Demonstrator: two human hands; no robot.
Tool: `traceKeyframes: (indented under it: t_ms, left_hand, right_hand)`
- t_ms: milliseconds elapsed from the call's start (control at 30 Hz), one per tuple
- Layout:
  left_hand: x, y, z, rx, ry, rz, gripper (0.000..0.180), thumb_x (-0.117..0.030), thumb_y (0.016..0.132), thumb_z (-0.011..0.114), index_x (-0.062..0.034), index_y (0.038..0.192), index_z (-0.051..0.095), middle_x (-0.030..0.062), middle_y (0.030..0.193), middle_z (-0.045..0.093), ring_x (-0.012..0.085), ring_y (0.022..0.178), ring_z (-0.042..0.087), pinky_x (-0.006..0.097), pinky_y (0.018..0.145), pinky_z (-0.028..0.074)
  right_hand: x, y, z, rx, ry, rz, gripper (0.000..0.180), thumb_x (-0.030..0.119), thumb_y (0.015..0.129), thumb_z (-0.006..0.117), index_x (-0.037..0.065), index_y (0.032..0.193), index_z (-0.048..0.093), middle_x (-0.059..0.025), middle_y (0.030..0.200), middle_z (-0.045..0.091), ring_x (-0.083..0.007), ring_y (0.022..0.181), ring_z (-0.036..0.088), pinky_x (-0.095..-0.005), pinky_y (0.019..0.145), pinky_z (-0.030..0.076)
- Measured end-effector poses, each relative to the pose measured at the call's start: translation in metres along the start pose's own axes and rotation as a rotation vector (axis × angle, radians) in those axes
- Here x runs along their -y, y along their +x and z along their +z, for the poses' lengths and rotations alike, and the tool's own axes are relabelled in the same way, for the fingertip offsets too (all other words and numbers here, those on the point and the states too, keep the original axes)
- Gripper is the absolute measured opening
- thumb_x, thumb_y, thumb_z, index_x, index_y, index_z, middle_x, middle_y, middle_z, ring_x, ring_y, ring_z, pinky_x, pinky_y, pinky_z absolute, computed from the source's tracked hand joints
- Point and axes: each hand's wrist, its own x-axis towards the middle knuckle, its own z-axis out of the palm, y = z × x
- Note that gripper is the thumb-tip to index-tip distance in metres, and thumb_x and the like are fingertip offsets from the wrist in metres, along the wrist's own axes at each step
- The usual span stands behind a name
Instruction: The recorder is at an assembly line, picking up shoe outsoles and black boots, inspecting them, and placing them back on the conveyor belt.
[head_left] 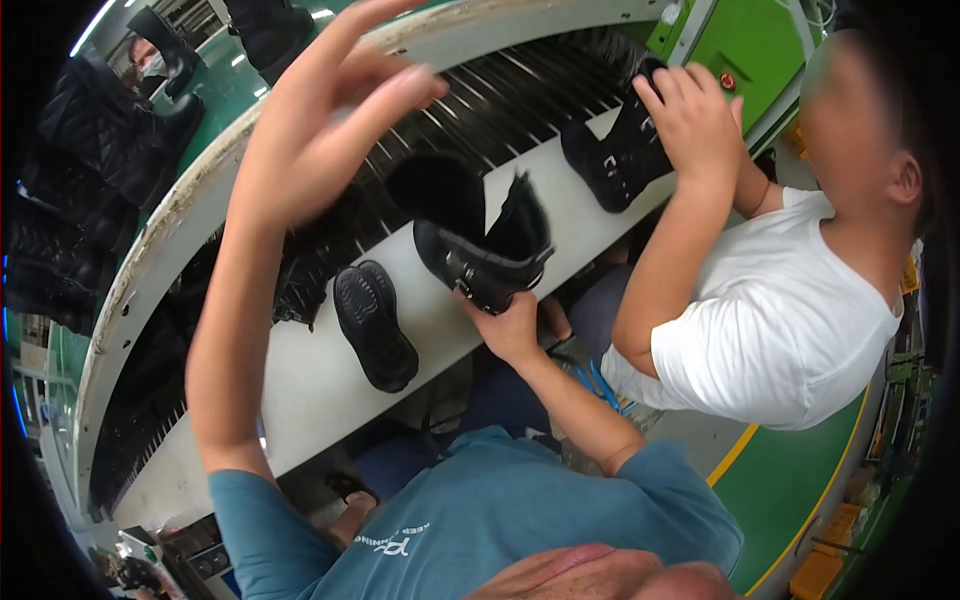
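A black boot [470, 265] with buckled straps stands tilted on a pale work ledge [300, 410], its dark shaft spread wide. My right hand [512, 325] grips the boot's near side, fingers and thumb closed around its lower part. Raised above the ledge on the left, my left hand [310, 140] is slightly blurred, with its fingers apart and nothing in them. Between my arms another black boot or shoe [375, 325] lies with its ridged sole turned up. Dark laced footwear [303, 280] shows just beside it, partly in shadow.
On the right a co-worker in a white shirt [770, 320] handles another buckled black boot [615, 165]. Metal bars [500, 100] line the space behind the ledge, under a curved pale rim [160, 225]. Several black boots [110, 130] stand beyond it. A green machine panel [755, 50] is far right.
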Motion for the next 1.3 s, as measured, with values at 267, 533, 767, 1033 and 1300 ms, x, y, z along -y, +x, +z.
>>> traceKeyframes:
  t_ms: [267,533,767,1033,1300]
  left_hand:
    - [0.018,0.188,0.028,0.273,0.528,0.102,0.084,-0.006,0.105,0.059,-0.0123,0.182,0.027,0.0167,0.094,0.084,0.0235,0.077,0.081,0.038,0.073,0.067]
    - [0.040,0.133,0.012,0.097,0.224,0.070,0.047,-0.016,0.116,0.067,-0.0076,0.162,0.059,0.0087,0.102,0.082,0.0149,0.094,0.077,0.030,0.086,0.062]
    - [0.053,-0.117,0.035,-0.388,0.236,-0.200,0.035,-0.003,0.108,0.072,-0.0011,0.143,0.071,0.0087,0.103,0.082,0.0106,0.088,0.075,0.027,0.082,0.059]
    - [0.040,-0.294,0.130,-0.438,0.471,-0.774,0.053,-0.027,0.089,0.089,-0.0051,0.136,0.077,0.0193,0.167,0.054,0.0449,0.156,0.048,0.055,0.129,0.039]
    - [0.039,-0.284,0.159,-0.456,0.517,-0.677,0.067,-0.017,0.076,0.097,-0.0050,0.137,0.071,0.0226,0.173,0.049,0.0544,0.165,0.038,0.059,0.132,0.036]
  right_hand:
    - [0.010,0.005,0.007,0.041,-0.036,-0.050,0.038,0.010,0.090,0.092,0.002,0.124,0.078,-0.0165,0.123,0.081,-0.0322,0.114,0.080,-0.0396,0.098,0.060]
    - [-0.008,0.002,0.005,0.073,-0.130,-0.016,0.066,0.006,0.082,0.094,0.001,0.142,0.067,-0.0196,0.132,0.074,-0.0415,0.120,0.075,-0.0445,0.103,0.059]
    - [0.005,0.011,-0.007,-0.032,-0.111,-0.145,0.069,0.006,0.085,0.090,0.001,0.148,0.064,-0.0212,0.138,0.073,-0.0410,0.127,0.071,-0.0450,0.107,0.057]
    - [-0.003,0.003,-0.007,0.029,-0.041,-0.081,0.081,0.006,0.084,0.090,0.001,0.159,0.059,-0.0217,0.153,0.068,-0.0424,0.140,0.066,-0.0470,0.117,0.054]
    - [-0.026,0.000,-0.004,0.017,-0.332,-0.292,0.078,0.003,0.082,0.090,-0.001,0.155,0.061,-0.0236,0.150,0.068,-0.0441,0.138,0.067,-0.0477,0.116,0.055]
